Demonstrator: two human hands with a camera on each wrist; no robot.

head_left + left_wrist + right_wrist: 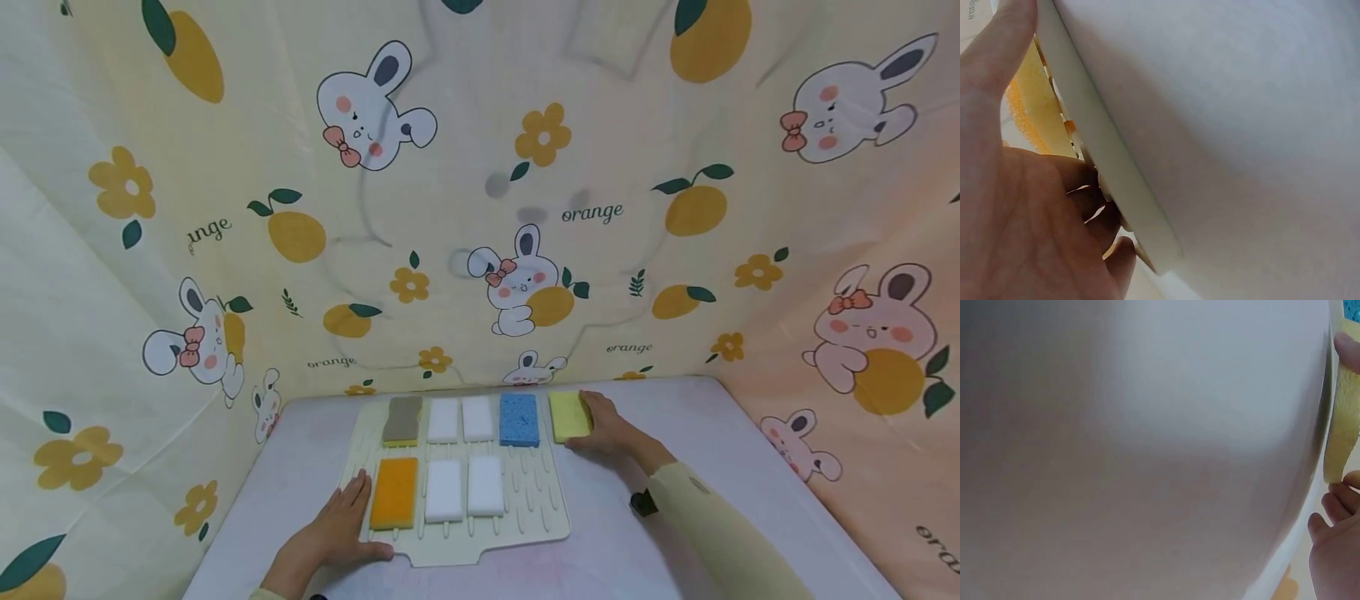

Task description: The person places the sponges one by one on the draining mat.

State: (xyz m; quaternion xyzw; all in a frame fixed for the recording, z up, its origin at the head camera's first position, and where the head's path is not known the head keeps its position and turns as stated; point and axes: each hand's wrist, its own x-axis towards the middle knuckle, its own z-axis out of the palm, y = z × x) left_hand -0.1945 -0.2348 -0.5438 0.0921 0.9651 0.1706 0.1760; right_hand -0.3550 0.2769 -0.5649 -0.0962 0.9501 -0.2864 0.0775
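Observation:
At the right edge of a pale draining mat, my right hand grips a yellow sponge, thumb on its near side and fingers at its far end. The right wrist view shows the same yellow sponge at its right border, only partly in frame. My left hand rests at the mat's near left corner, fingers along the left side and thumb by the front edge. Beside those fingers lies an orange sponge. In the left wrist view, the fingertips touch the mat's rim.
A grey-topped sponge, several white sponge blocks and a blue sponge lie in two rows on the ribbed mat. The white table meets a printed cloth backdrop behind and at both sides.

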